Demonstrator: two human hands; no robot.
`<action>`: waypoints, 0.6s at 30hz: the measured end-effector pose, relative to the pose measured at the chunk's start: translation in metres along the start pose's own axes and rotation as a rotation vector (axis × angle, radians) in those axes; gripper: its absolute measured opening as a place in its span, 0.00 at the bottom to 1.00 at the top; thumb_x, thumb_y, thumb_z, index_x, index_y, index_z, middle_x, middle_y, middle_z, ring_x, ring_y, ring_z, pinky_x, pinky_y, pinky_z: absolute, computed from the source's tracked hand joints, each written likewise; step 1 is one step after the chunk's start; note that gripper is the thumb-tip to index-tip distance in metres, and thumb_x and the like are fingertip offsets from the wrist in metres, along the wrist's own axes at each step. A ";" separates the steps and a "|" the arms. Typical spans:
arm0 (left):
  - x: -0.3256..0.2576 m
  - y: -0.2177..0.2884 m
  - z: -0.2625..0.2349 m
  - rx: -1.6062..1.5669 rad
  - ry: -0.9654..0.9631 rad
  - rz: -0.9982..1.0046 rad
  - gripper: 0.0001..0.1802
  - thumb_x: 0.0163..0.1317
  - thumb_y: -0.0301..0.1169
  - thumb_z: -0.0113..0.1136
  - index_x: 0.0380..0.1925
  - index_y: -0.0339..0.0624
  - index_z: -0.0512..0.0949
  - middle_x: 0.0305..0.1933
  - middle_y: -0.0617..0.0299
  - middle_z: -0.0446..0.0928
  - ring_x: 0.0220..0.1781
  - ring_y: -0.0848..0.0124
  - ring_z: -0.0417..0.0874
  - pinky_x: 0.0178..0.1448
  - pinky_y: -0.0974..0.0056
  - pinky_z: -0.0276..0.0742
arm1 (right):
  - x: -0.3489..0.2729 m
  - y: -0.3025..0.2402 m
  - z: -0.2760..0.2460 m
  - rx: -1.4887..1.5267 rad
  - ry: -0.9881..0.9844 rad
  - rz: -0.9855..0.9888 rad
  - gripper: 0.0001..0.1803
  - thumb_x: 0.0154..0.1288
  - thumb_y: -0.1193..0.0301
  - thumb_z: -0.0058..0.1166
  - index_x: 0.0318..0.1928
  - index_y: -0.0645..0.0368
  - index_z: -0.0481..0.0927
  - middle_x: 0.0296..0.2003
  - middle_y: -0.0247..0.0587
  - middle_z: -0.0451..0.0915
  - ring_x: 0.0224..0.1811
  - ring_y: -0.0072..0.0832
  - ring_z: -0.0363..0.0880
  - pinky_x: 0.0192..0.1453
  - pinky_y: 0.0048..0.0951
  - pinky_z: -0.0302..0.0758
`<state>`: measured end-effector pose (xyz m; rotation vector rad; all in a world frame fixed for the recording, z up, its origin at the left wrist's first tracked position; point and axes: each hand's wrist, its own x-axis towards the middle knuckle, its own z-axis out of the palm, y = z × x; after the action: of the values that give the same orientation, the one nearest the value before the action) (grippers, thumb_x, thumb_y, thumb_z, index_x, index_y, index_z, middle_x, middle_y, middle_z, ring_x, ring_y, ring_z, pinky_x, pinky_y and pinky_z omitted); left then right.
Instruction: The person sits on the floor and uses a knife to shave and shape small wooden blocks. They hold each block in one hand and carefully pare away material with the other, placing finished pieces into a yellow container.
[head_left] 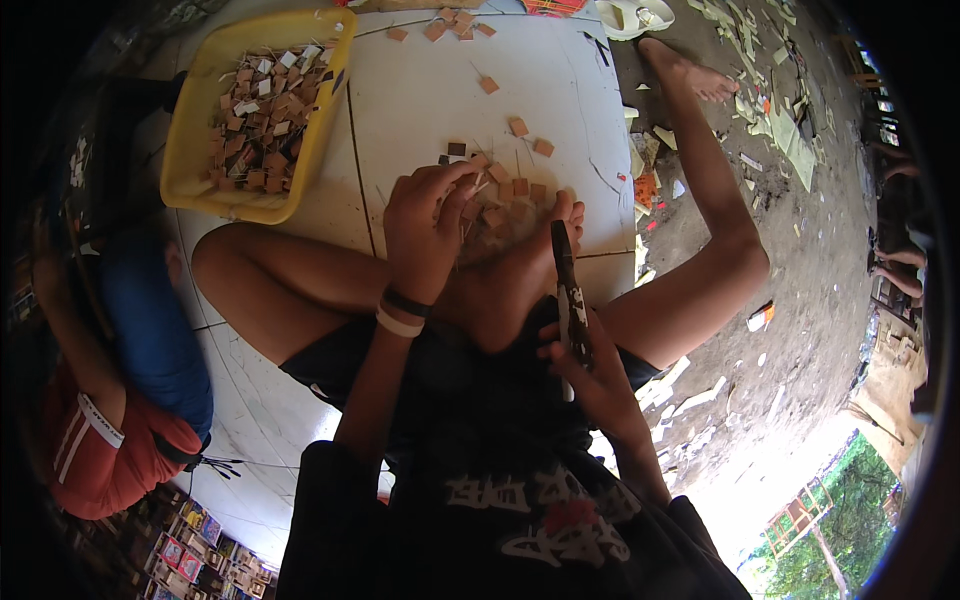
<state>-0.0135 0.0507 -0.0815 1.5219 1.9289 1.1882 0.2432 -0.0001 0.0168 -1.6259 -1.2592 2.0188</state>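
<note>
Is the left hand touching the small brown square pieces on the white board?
Touching. The head view shows the left hand with its fingertips curled down onto the pile of small brown square pieces on the white board.

One fisheye view from the person's head looks steeply down, close over their lap, onto the white floor board (420, 90).

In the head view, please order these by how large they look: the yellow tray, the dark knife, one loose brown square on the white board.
1. Yellow tray, clearly largest.
2. Dark knife, held in the right hand; nearer the camera, so it looks enlarged.
3. Loose brown square, smallest.
</note>
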 end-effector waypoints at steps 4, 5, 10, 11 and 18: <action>-0.003 0.021 -0.016 -0.450 -0.104 -0.311 0.11 0.75 0.32 0.66 0.52 0.43 0.86 0.49 0.63 0.88 0.35 0.76 0.83 0.39 0.70 0.74 | 0.003 -0.002 0.003 -0.001 -0.030 0.014 0.20 0.78 0.71 0.58 0.65 0.60 0.71 0.48 0.36 0.80 0.50 0.21 0.77 0.59 0.28 0.73; -0.004 0.025 -0.018 -0.538 -0.129 -0.349 0.11 0.77 0.34 0.65 0.53 0.42 0.85 0.50 0.64 0.88 0.35 0.78 0.83 0.38 0.71 0.73 | 0.003 -0.003 0.002 -0.015 -0.053 0.023 0.21 0.78 0.71 0.58 0.66 0.60 0.71 0.48 0.36 0.80 0.51 0.22 0.77 0.60 0.28 0.72; -0.009 0.043 -0.023 -0.928 -0.139 -0.606 0.17 0.79 0.37 0.63 0.59 0.39 0.79 0.53 0.57 0.87 0.45 0.74 0.87 0.45 0.73 0.76 | 0.005 -0.008 0.004 -0.050 -0.128 -0.091 0.26 0.80 0.67 0.57 0.71 0.63 0.68 0.56 0.41 0.79 0.55 0.26 0.81 0.61 0.29 0.76; -0.011 0.047 -0.023 -0.966 -0.124 -0.628 0.16 0.80 0.35 0.62 0.60 0.37 0.78 0.53 0.55 0.87 0.48 0.71 0.90 0.45 0.72 0.78 | 0.004 -0.009 0.005 -0.061 -0.135 -0.103 0.26 0.80 0.68 0.57 0.71 0.63 0.68 0.56 0.41 0.79 0.55 0.26 0.81 0.62 0.29 0.75; -0.025 0.080 -0.017 -1.117 -0.020 -0.698 0.19 0.78 0.36 0.64 0.59 0.33 0.76 0.61 0.44 0.83 0.64 0.54 0.87 0.69 0.55 0.82 | 0.003 -0.013 0.015 -0.073 -0.132 -0.232 0.38 0.77 0.78 0.55 0.82 0.62 0.54 0.64 0.48 0.75 0.66 0.35 0.77 0.72 0.36 0.72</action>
<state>0.0285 0.0248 -0.0119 0.2446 1.1666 1.4543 0.2253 0.0028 0.0246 -1.3231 -1.5077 1.9831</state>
